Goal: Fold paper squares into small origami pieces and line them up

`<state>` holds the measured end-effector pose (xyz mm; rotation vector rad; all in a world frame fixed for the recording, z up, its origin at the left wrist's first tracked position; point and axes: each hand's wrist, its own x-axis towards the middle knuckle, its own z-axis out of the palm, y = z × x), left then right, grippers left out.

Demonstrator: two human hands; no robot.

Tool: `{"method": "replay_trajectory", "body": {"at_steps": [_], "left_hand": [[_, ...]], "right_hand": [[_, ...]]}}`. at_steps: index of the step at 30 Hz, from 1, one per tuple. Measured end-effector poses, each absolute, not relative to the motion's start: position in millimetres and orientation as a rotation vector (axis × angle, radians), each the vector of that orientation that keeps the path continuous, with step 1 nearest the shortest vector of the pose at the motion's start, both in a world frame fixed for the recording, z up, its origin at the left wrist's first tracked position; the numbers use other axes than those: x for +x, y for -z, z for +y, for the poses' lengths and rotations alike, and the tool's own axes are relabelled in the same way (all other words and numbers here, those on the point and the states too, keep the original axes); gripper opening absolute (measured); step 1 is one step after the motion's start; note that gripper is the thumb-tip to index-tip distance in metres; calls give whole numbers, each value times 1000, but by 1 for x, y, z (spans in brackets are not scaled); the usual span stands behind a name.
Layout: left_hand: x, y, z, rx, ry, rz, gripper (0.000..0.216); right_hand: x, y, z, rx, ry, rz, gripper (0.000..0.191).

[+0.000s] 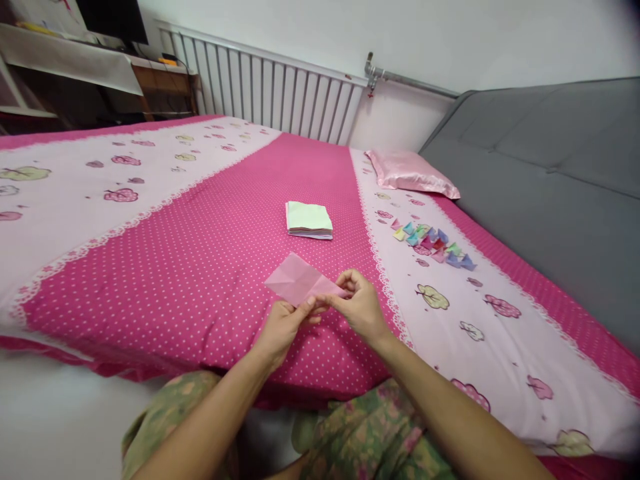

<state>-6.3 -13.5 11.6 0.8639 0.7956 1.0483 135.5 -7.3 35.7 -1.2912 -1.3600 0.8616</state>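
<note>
A pink sheet of origami paper point(295, 279) with crease lines is held above the bed, one corner folded over at its right side. My left hand point(287, 320) pinches its lower edge between thumb and fingers. At the right corner, my right hand point(361, 303) grips the paper, thumb and fingertips closed on it near the left thumb. Just beyond the sheet lies a stack of coloured square paper point(309, 217), pale green on top. Several small folded paper pieces point(434, 243) in many colours lie grouped to the right.
The bed point(210, 220) has a pink dotted and floral cover. A pink pillow point(411, 175) lies by the grey headboard point(545, 140). Behind the bed are a white radiator point(265, 80) and a pipe point(417, 79). A desk point(165, 80) with a monitor point(114, 23) stands at far left.
</note>
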Motion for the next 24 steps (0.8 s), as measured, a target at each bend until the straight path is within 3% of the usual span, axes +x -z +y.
{"method": "replay_trajectory", "body": {"at_steps": [7,24], "left_hand": [[-7,-11,-9,727,-1086,784,25],[-11,-11,-5,735,-1150,839,28]], "right_hand": [[139,-40,-5,-1254,-1158,-1194,38],[148,-39,0,-1239,-1284,-1192,40]]}}
